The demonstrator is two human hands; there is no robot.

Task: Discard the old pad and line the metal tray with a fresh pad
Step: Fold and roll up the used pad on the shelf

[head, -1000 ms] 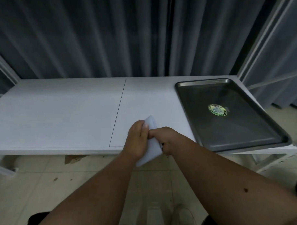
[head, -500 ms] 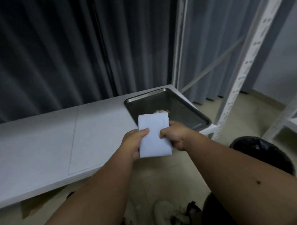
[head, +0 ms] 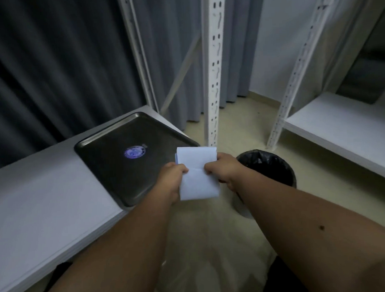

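Note:
A folded white pad [head: 198, 174] is held upright in front of me, past the table's right end. My left hand [head: 172, 179] pinches its left edge and my right hand [head: 223, 170] pinches its right edge. The dark metal tray [head: 113, 166] lies bare on the right end of the white table [head: 41, 205], with a round sticker [head: 134, 151] in its middle. A black-lined waste bin [head: 273, 167] stands on the floor just right of my right hand.
White slotted shelf uprights [head: 213, 68] rise behind the tray and bin. A second white shelf [head: 343, 123] sits at the right. Grey curtains hang behind the table. The floor is pale tile.
My view has swung to the right, bringing the bin and the right-hand shelf into sight. Both hands have carried the folded pad from over the table's front edge toward the bin.

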